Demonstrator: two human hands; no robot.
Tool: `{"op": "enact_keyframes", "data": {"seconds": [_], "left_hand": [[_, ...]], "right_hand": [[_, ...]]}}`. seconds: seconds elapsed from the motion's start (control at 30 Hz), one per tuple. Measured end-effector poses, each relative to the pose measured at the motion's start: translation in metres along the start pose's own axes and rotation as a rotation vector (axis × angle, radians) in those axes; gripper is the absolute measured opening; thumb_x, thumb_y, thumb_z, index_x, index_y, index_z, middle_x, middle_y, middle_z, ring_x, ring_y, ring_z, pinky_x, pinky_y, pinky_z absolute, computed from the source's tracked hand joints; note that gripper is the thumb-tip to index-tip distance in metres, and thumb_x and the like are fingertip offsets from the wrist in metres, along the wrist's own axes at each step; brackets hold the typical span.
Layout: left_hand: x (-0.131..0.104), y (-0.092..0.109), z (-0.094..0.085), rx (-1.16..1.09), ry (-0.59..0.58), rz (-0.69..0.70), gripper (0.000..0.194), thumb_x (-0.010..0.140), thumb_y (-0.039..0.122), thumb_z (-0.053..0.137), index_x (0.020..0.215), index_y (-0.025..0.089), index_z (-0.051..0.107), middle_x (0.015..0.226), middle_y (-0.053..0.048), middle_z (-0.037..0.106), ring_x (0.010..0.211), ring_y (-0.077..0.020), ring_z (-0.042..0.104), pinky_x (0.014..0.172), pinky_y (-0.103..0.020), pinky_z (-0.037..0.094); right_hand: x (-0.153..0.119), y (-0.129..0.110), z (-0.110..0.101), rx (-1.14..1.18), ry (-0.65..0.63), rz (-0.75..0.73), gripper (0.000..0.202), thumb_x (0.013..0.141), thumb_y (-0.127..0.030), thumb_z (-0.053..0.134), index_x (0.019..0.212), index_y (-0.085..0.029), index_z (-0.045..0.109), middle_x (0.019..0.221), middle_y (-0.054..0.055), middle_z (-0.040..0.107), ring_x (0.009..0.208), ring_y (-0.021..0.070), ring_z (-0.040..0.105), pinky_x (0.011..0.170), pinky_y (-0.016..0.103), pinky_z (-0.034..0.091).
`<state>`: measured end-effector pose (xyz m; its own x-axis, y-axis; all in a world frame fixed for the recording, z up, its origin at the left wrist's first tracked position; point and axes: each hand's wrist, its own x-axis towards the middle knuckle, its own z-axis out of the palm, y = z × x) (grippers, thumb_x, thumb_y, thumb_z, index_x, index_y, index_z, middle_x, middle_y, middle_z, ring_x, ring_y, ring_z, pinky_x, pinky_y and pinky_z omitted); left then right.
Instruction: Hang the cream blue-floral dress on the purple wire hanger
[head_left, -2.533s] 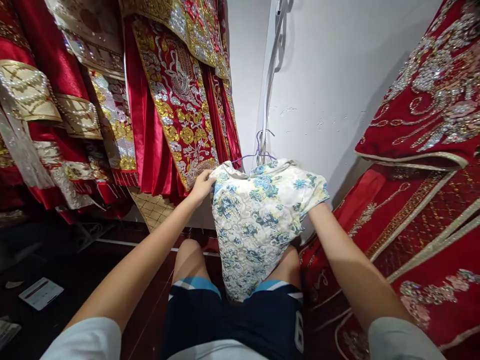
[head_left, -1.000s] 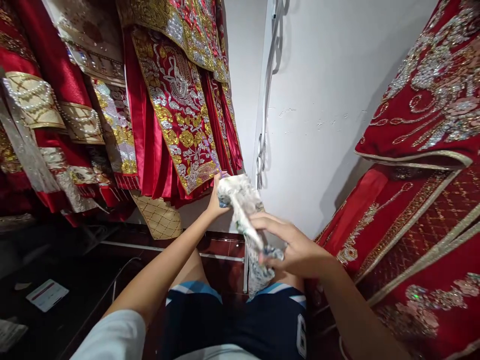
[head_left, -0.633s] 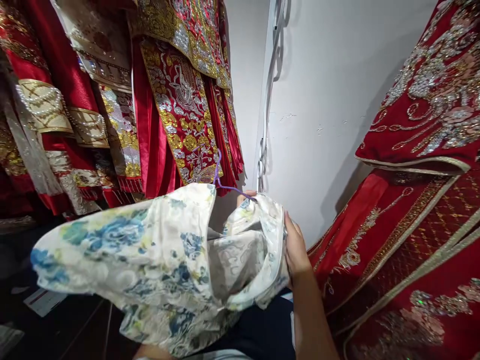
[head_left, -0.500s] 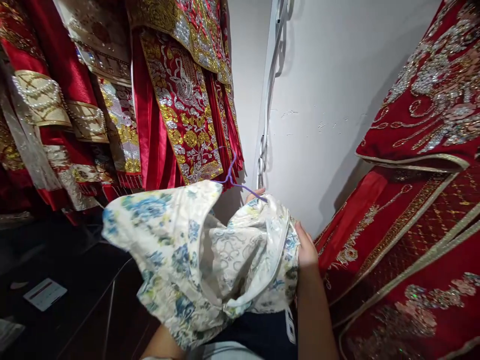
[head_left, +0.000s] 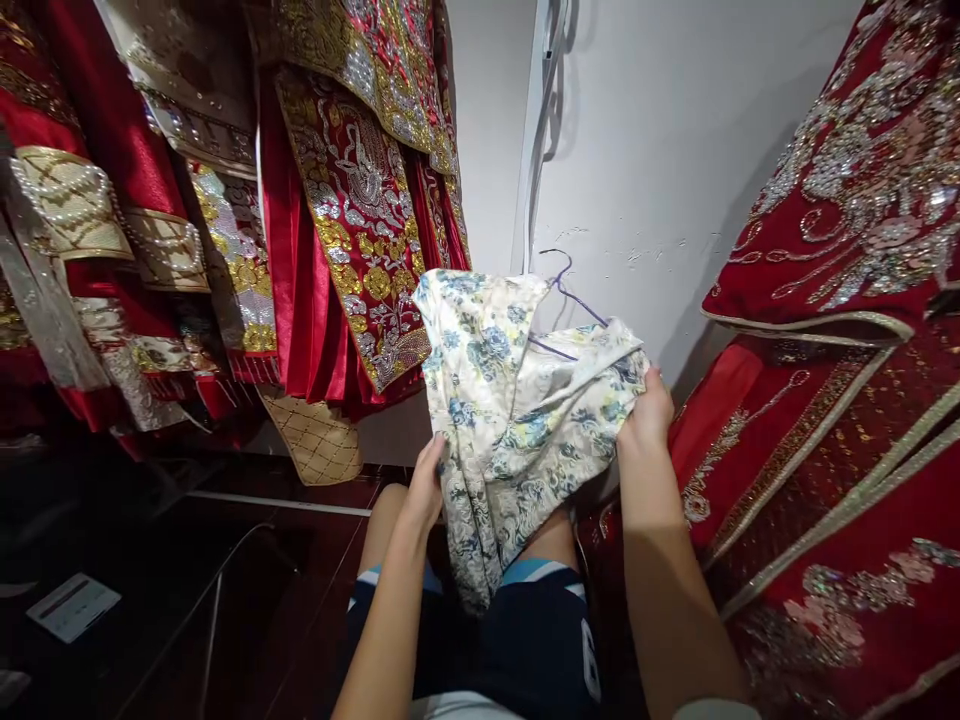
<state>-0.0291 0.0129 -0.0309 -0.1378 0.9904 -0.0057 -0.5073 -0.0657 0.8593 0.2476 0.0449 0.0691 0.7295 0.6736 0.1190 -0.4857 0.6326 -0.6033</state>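
A white garment with blue and yellow flowers (head_left: 480,380) hangs spread out between my hands. My left hand (head_left: 426,480) grips its left edge, thumb on the near side and the other fingers hidden behind the cloth. At the right shoulder, my right hand (head_left: 646,408) is closed on the fabric. A purple wire hanger (head_left: 574,292) sits in the neck opening, its hook pointing up and free of any rail.
Red and gold embroidered garments (head_left: 367,220) hang at the left. More red beaded garments (head_left: 862,230) are close on the right. A white metal wall strip (head_left: 534,150) runs down the pale wall. A phone-like flat object (head_left: 73,606) lies lower left.
The garment has turned and opened out, its front now showing and its lower part hanging down. The hanger has moved right and up. My left hand has come into view on the left edge.
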Motion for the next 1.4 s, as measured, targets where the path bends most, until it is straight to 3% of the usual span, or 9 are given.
{"op": "enact_keyframes", "data": {"seconds": [0.1, 0.27, 0.63, 0.77, 0.9, 1.03, 1.13, 1.3, 1.4], "left_hand": [[-0.016, 0.006, 0.000, 0.075, 0.022, -0.039, 0.053, 0.065, 0.033, 0.088, 0.112, 0.016, 0.069, 0.122, -0.013, 0.071, 0.128, -0.0321, 0.059, 0.107, -0.037, 0.048], [-0.035, 0.002, 0.000, 0.127, -0.029, -0.071, 0.065, 0.059, 0.031, 0.091, 0.117, 0.012, 0.068, 0.116, -0.017, 0.073, 0.122, -0.0346, 0.063, 0.105, -0.041, 0.050], [-0.052, -0.018, 0.002, 0.148, -0.201, -0.126, 0.081, 0.064, 0.037, 0.090, 0.136, 0.015, 0.059, 0.135, -0.018, 0.065, 0.134, -0.0366, 0.054, 0.114, -0.046, 0.042], [-0.053, -0.021, 0.004, 0.153, -0.225, -0.127, 0.084, 0.067, 0.036, 0.089, 0.141, 0.017, 0.055, 0.139, -0.016, 0.062, 0.137, -0.0345, 0.052, 0.117, -0.045, 0.039], [-0.052, -0.025, 0.006, 0.140, -0.255, -0.070, 0.086, 0.064, 0.038, 0.090, 0.140, 0.016, 0.055, 0.141, -0.017, 0.060, 0.134, -0.0345, 0.054, 0.116, -0.045, 0.041], [-0.050, -0.030, 0.006, 0.151, -0.303, -0.041, 0.078, 0.068, 0.042, 0.087, 0.136, 0.014, 0.058, 0.140, -0.018, 0.060, 0.132, -0.0338, 0.056, 0.115, -0.045, 0.041], [-0.049, -0.033, 0.004, 0.159, -0.312, -0.031, 0.074, 0.071, 0.041, 0.085, 0.133, 0.013, 0.059, 0.136, -0.019, 0.063, 0.130, -0.0346, 0.057, 0.113, -0.046, 0.042], [-0.048, -0.037, 0.003, 0.182, -0.304, 0.006, 0.069, 0.073, 0.041, 0.083, 0.133, 0.013, 0.060, 0.132, -0.017, 0.066, 0.128, -0.0338, 0.058, 0.112, -0.046, 0.043], [-0.048, -0.039, 0.005, 0.174, -0.280, 0.001, 0.071, 0.069, 0.043, 0.086, 0.129, 0.013, 0.063, 0.125, -0.017, 0.069, 0.123, -0.0330, 0.062, 0.111, -0.046, 0.044]], "right_hand": [[-0.014, 0.004, 0.012, -0.030, 0.023, 0.026, 0.026, 0.092, -0.038, 0.062, 0.099, -0.013, 0.067, 0.087, 0.006, 0.073, 0.087, 0.0214, 0.074, 0.086, 0.041, 0.061], [-0.043, 0.013, -0.009, -0.062, 0.016, -0.013, 0.033, 0.089, -0.042, 0.066, 0.107, -0.015, 0.067, 0.107, 0.009, 0.074, 0.099, 0.0215, 0.072, 0.094, 0.040, 0.058], [-0.016, 0.009, -0.015, -0.134, -0.027, -0.010, 0.040, 0.088, -0.044, 0.063, 0.116, -0.015, 0.064, 0.124, 0.013, 0.068, 0.119, 0.0239, 0.064, 0.103, 0.043, 0.053], [-0.054, 0.024, -0.049, -0.377, 0.049, -0.101, 0.052, 0.082, -0.042, 0.067, 0.128, -0.019, 0.058, 0.139, 0.011, 0.058, 0.136, 0.0236, 0.050, 0.114, 0.042, 0.041], [-0.108, 0.063, -0.078, -0.523, 0.076, -0.273, 0.046, 0.079, -0.047, 0.065, 0.115, -0.018, 0.060, 0.122, 0.011, 0.063, 0.116, 0.0242, 0.060, 0.102, 0.039, 0.048], [-0.134, 0.089, -0.081, -0.754, -0.384, 0.205, 0.049, 0.079, -0.069, 0.059, 0.078, -0.020, 0.059, 0.067, 0.002, 0.058, 0.062, 0.0190, 0.058, 0.060, 0.031, 0.048], [-0.136, 0.087, -0.081, -0.874, -0.649, 0.503, 0.064, 0.081, -0.083, 0.044, 0.065, -0.022, 0.052, 0.050, -0.001, 0.050, 0.045, 0.0149, 0.047, 0.047, 0.029, 0.037], [-0.136, 0.063, -0.083, -0.952, -0.930, 0.476, 0.062, 0.082, -0.077, 0.053, 0.057, -0.020, 0.051, 0.048, 0.000, 0.054, 0.045, 0.0118, 0.047, 0.051, 0.026, 0.037], [-0.138, 0.055, -0.080, -0.948, -0.927, 0.414, 0.059, 0.078, -0.074, 0.061, 0.054, -0.021, 0.047, 0.046, -0.002, 0.048, 0.045, 0.0113, 0.041, 0.048, 0.026, 0.033]]}}
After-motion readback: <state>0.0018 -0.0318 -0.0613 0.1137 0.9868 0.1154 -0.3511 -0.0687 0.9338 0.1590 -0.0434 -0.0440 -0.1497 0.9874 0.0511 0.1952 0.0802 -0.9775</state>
